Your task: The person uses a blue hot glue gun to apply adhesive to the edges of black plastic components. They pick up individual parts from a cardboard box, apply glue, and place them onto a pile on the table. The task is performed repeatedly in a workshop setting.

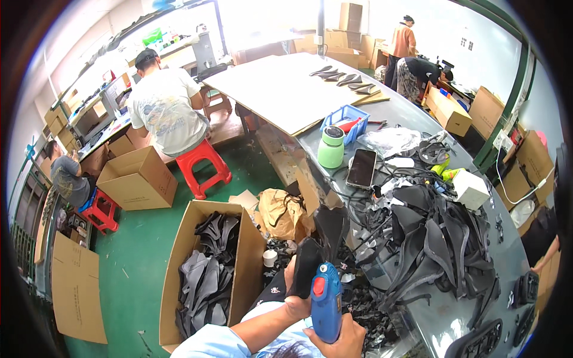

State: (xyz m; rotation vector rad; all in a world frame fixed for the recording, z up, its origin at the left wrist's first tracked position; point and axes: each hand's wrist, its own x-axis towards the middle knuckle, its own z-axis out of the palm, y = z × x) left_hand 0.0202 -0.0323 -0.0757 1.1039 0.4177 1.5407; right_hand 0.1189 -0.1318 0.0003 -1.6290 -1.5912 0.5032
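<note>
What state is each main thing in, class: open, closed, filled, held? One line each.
Blue tool: gripped in right hand
Black piece: held in left hand
Green bottle: upright, capped
Phone: lying face up, screen dark
Blue basket: open, things inside
Nearest cardboard box: open, dark pieces inside
Larger red stool: occupied

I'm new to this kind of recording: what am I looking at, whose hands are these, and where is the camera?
No robot here, just a person using two bare hands. The single picture comes from a wide fisheye camera on that person's head, looking down, so straight edges bend near the rim. The left hand holds a black piece; the right hand grips a blue tool. On the table are a black pile, a phone, a green bottle and a blue basket.
</note>
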